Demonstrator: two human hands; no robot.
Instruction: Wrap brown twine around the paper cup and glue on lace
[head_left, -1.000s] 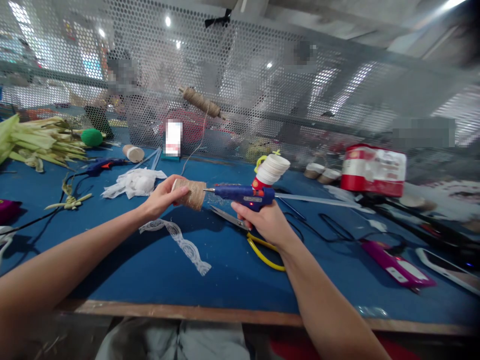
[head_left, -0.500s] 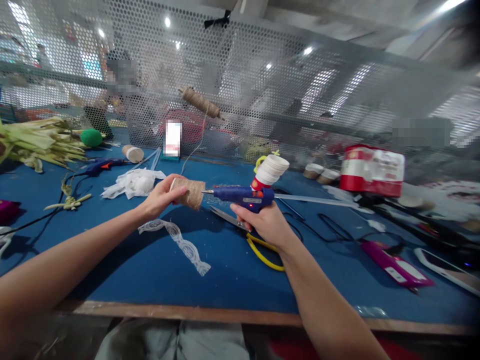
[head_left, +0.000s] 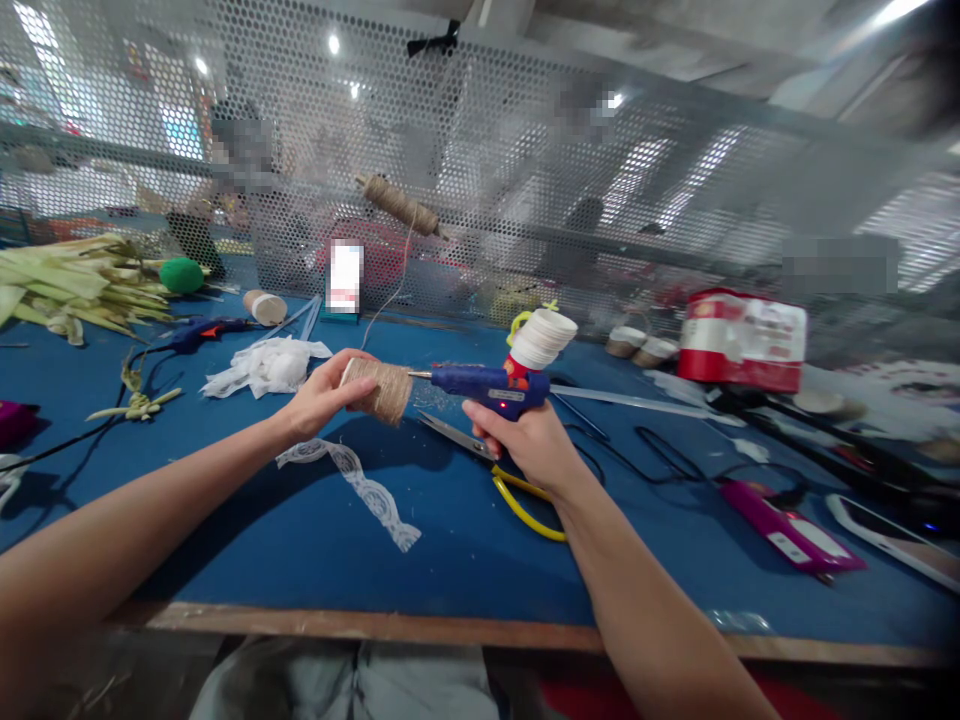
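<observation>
My left hand (head_left: 328, 393) is closed around a small twine-wrapped cylinder (head_left: 388, 391), holding it tilted above the table. In my right hand (head_left: 525, 432) is a blue hot glue gun (head_left: 484, 386) with a small red light lit. Its metal nozzle is at the cylinder's right end; whether it touches cannot be told. A clear glue stick (head_left: 630, 399) extends from the gun's back. Scissors with yellow handles (head_left: 529, 515) lie under my right hand. In front of my left hand rests a strip of white lace (head_left: 367, 490).
Behind my hands are a bundle of white lace (head_left: 266, 366), a white roll (head_left: 546, 338) and a twine spool (head_left: 401, 206) by the perforated screen. Another glue gun (head_left: 202, 333) lies left. To the right are a purple device (head_left: 787, 527), a phone (head_left: 892, 540) and black cables.
The cylinder has tilted slightly, its right end dropping a little. The glue gun has shifted slightly right, its nozzle now nearer the cylinder's upper right edge. Both hands keep their hold.
</observation>
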